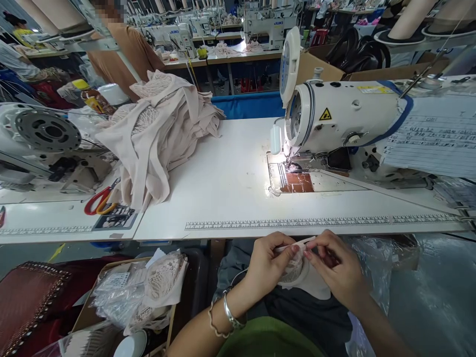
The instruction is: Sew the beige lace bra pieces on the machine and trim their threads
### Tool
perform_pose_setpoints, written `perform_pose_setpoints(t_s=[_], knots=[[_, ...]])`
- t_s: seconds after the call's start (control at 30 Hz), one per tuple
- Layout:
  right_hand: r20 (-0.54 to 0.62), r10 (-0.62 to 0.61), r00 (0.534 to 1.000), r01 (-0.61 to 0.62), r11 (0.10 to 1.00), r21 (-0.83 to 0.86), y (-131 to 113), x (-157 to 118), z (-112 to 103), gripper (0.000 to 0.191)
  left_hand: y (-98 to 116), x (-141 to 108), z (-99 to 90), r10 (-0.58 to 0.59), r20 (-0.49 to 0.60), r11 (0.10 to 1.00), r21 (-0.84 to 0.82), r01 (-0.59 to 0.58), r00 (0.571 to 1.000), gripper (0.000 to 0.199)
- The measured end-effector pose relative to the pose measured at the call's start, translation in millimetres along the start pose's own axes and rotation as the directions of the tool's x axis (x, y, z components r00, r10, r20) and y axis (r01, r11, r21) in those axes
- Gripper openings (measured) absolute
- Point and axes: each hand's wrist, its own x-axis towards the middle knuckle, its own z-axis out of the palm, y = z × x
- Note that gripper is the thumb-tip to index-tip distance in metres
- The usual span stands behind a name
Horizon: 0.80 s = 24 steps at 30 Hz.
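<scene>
Over my lap, just below the table's front edge, a pale beige lace-and-fabric garment piece [310, 281] hangs between my two hands. My left hand [273, 260] pinches its upper edge between thumb and fingers. Close beside it, my right hand [336, 267] grips the same edge with thumb and forefinger, its other fingers curled. Part of the lace is covered by my left fingers. The sewing machine [342, 114] stands on the table beyond my hands, its lamp lit over the needle plate [297, 181].
A heap of similar beige pieces [159, 129] lies on the white table [223, 183]. Scissors [100, 201] rest left of it, beside a second machine [48, 144]. Below left stands a box [171, 317] with bagged lace pieces. A measuring tape strip [297, 224] runs along the front edge.
</scene>
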Motion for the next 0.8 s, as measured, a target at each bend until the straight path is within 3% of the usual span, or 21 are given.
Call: perform_pose_setpoints(t_s=[0.2, 0.4, 0.8], knots=[[-0.048, -0.129, 0.990, 0.128, 0.992, -0.019, 1, -3, 7, 0.009, -3, -1, -0.2, 0.076, -0.015, 0.996, 0.057, -0.075, 0.997, 0.029], [-0.075, -0.169, 0.983, 0.168, 0.986, -0.010, 0, -8, 8, 0.014, -3, -2, -0.6, 0.096, 0.009, 0.992, 0.086, -0.096, 0.995, 0.021], [0.036, 0.057, 0.998, -0.064, 0.967, 0.247, -1, 4, 4, 0.017, -4, -5, -0.8, 0.227, 0.029, 0.939, 0.256, -0.227, 0.973, 0.010]])
